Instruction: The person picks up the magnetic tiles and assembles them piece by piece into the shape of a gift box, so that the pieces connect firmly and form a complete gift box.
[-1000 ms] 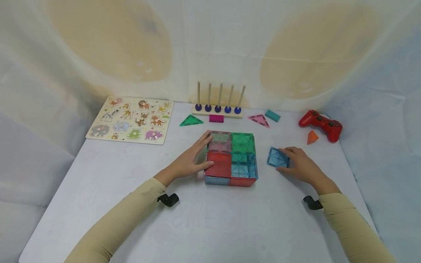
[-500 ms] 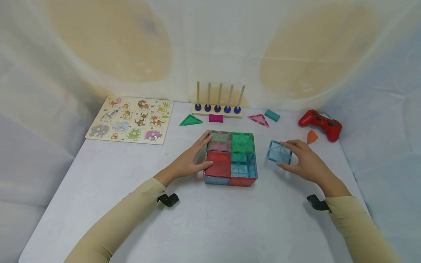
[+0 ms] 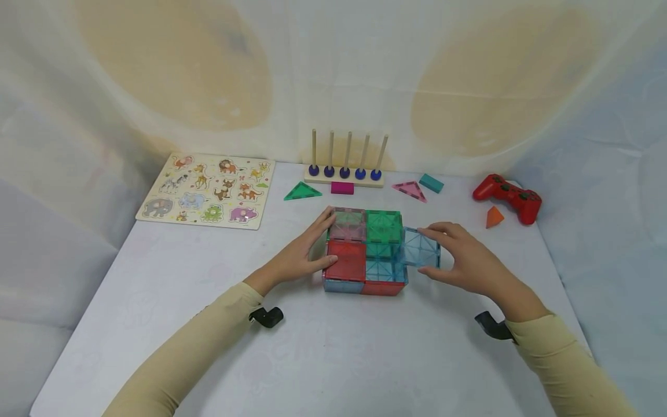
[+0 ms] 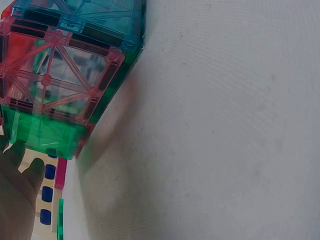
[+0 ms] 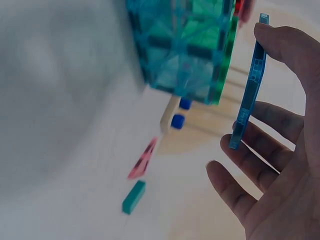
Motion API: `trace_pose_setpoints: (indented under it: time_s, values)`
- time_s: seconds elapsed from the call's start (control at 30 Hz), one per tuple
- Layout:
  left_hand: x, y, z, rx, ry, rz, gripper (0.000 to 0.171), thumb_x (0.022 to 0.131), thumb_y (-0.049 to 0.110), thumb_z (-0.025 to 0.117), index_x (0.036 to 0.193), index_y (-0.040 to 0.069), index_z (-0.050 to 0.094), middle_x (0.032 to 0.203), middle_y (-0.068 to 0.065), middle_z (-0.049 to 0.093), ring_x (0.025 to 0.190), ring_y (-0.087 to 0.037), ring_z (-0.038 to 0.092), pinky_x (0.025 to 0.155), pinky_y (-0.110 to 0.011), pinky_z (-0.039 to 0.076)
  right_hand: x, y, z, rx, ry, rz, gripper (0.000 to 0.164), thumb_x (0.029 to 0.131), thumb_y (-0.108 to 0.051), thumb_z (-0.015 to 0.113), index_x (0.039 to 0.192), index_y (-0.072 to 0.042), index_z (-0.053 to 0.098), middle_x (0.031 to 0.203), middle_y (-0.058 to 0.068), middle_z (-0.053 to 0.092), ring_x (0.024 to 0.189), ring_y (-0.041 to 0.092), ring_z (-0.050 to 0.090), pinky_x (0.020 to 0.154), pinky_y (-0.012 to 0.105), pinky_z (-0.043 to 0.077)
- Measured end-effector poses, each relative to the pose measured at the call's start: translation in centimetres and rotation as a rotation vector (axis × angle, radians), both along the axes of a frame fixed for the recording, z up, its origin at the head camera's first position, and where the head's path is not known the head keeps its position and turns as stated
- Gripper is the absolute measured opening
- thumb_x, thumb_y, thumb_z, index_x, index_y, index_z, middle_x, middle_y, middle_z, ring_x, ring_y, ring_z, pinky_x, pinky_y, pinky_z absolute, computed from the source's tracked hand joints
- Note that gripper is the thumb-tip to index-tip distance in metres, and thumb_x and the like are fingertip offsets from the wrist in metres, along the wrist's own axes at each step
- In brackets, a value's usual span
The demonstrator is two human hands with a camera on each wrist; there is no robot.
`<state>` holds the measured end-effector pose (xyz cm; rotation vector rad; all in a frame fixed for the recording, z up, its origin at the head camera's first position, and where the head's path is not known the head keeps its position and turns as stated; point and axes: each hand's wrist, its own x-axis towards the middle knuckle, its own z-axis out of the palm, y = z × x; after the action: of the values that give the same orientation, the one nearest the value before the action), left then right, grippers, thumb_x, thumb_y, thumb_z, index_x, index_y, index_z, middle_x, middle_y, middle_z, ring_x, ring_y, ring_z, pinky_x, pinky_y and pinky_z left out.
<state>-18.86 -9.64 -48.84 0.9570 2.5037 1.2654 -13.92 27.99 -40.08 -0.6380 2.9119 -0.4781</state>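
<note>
A low box of clear coloured magnetic tiles (image 3: 346, 260) stands mid-table. Pink, green and red squares lie over three quarters of its top; the near right quarter is uncovered, showing blue tiles inside. My left hand (image 3: 299, 252) rests against the box's left side, thumb at the red square and fingers stretched to the far left corner. My right hand (image 3: 466, 258) pinches a light blue square magnetic tile (image 3: 421, 249) by its edges between thumb and fingers. This tile overlaps the box's right edge in the head view. Edge-on in the right wrist view, the blue tile (image 5: 248, 95) appears apart from the box.
Behind the box are a wooden peg stand (image 3: 344, 175) with blue beads, a magenta block (image 3: 342, 187), green (image 3: 303, 191) and pink (image 3: 410, 190) triangle tiles and a teal block (image 3: 431, 183). An animal puzzle board (image 3: 208, 191) lies left; a red game controller (image 3: 508, 197) and orange piece (image 3: 494, 217) lie right.
My right hand has lifted the light blue tile off the table and carried it left to the box's right edge. My left hand has stayed at the box.
</note>
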Motion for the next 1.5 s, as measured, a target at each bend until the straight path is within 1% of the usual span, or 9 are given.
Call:
trace_pose_setpoints:
  time_s: [0.2,0.43,0.73,0.83,0.97,1.07,1.17,1.27,1.5]
  values:
    - [0.0,0.0,0.0,0.001,0.004,0.002,0.091,0.096,0.045,0.065,0.165,0.018,0.013,0.172,0.007,-0.002,0.155,-0.009,0.002,0.122,-0.052,0.021,0.3,-1.7,-0.1,0.006,0.021,0.077,0.083,0.079,-0.038,0.088,0.149,-0.014,0.052,0.142,0.013,0.051,0.131,0.033,0.047,0.095,0.054,0.055]
    - [0.0,0.0,0.0,0.003,-0.001,-0.001,0.091,0.096,0.046,0.065,0.165,0.020,0.012,0.171,0.012,-0.004,0.155,-0.009,0.003,0.122,-0.052,0.021,0.5,-3.3,-0.5,0.020,0.038,0.153,0.083,0.078,-0.044,0.087,0.149,-0.015,0.053,0.141,0.010,0.053,0.129,0.031,0.050,0.097,0.052,0.055]
    - [0.2,0.0,0.1,0.008,0.006,0.001,0.091,0.096,0.044,0.065,0.165,0.019,0.012,0.171,0.009,-0.003,0.156,-0.012,0.004,0.122,-0.055,0.022,0.3,-4.5,-0.9,0.026,0.077,0.201,0.082,0.078,-0.051,0.086,0.146,-0.015,0.057,0.139,0.010,0.055,0.129,0.029,0.051,0.100,0.052,0.053]
    - [0.2,0.0,0.1,0.005,0.000,0.005,0.091,0.096,0.045,0.065,0.165,0.020,0.012,0.171,0.011,-0.003,0.156,-0.011,0.003,0.122,-0.054,0.022,0.3,-4.9,-1.2,0.037,0.094,0.215,0.082,0.078,-0.053,0.084,0.145,-0.015,0.058,0.138,0.009,0.056,0.128,0.028,0.051,0.101,0.052,0.052]
    - [0.2,0.0,0.1,0.008,-0.003,0.003,0.091,0.096,0.046,0.065,0.165,0.020,0.012,0.171,0.012,-0.004,0.156,-0.011,0.004,0.122,-0.053,0.022,0.2,-5.3,-1.4,0.038,0.131,0.237,0.078,0.080,-0.053,0.083,0.144,-0.015,0.059,0.136,0.009,0.057,0.126,0.028,0.052,0.101,0.051,0.052]
    - [0.1,0.0,0.0,0.013,0.004,-0.001,0.091,0.097,0.048,0.064,0.165,0.021,0.011,0.171,0.011,-0.004,0.156,-0.013,0.005,0.122,-0.054,0.023,0.2,-5.4,-1.5,0.035,0.140,0.234,0.076,0.081,-0.051,0.083,0.143,-0.015,0.060,0.135,0.009,0.057,0.125,0.028,0.052,0.101,0.051,0.052]
    - [0.1,0.0,0.0,0.009,0.007,0.002,0.091,0.096,0.049,0.064,0.165,0.022,0.011,0.171,0.012,-0.004,0.156,-0.013,0.005,0.122,-0.054,0.023,0.2,-5.3,-1.5,0.027,0.107,0.217,0.078,0.080,-0.051,0.084,0.145,-0.016,0.057,0.139,0.010,0.053,0.129,0.029,0.049,0.102,0.052,0.051]
    - [0.1,0.0,-0.1,0.008,0.006,0.005,0.091,0.096,0.049,0.064,0.165,0.022,0.012,0.171,0.012,-0.004,0.156,-0.013,0.006,0.121,-0.055,0.024,0.1,-5.0,-1.6,0.009,0.052,0.199,0.082,0.080,-0.053,0.083,0.149,-0.017,0.054,0.147,0.011,0.047,0.136,0.031,0.043,0.104,0.055,0.049]
    - [0.2,0.0,-0.3,-0.003,-0.012,-0.008,0.094,0.096,0.055,0.060,0.166,0.024,0.004,0.171,0.010,-0.008,0.156,-0.011,0.002,0.122,-0.053,0.023,-0.3,-3.7,-2.3,-0.047,-0.061,0.132,0.095,0.081,-0.058,0.080,0.158,-0.018,0.039,0.168,0.009,0.020,0.149,0.035,0.026,0.109,0.061,0.042]
